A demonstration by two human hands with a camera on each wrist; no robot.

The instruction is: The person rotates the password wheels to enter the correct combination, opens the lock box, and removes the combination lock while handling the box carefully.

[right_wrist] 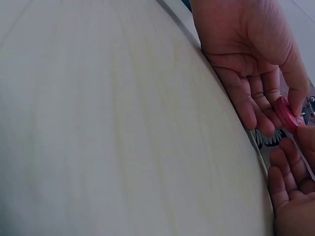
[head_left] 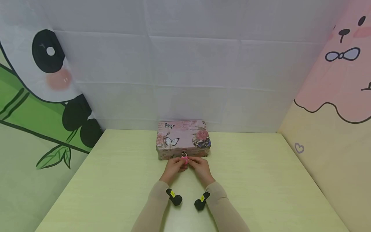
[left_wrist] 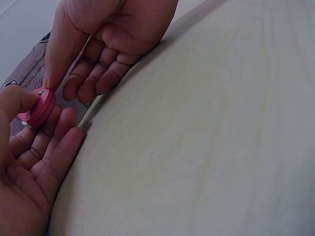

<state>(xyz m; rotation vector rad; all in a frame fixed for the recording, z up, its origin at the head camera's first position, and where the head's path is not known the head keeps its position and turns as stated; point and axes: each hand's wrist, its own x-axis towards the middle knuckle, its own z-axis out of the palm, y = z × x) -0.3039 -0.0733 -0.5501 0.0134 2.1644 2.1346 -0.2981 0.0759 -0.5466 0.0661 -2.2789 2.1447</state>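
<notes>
A pink padlock (head_left: 184, 159) with a silver shackle hangs at the front clasp of a butterfly-and-rose patterned box (head_left: 182, 135). My left hand (head_left: 173, 169) pinches the padlock, thumb on its face and fingers behind it. From the other side my right hand (head_left: 200, 167) holds the lock's edge between thumb and forefinger. The left wrist view has the padlock (left_wrist: 42, 109) between both hands, with a small metal detail near its edge. In the right wrist view, the fingertips of both hands meet at the padlock (right_wrist: 288, 114); its lower part is partly covered.
The box stands on a pale wood-grain table (head_left: 255, 180), close to the white cloth backdrop (head_left: 191, 64). A printed panda cloth (head_left: 49, 80) hangs at the left and a pink character cloth (head_left: 342, 83) at the right. Black wrist cameras (head_left: 175, 198) sit on both sleeves.
</notes>
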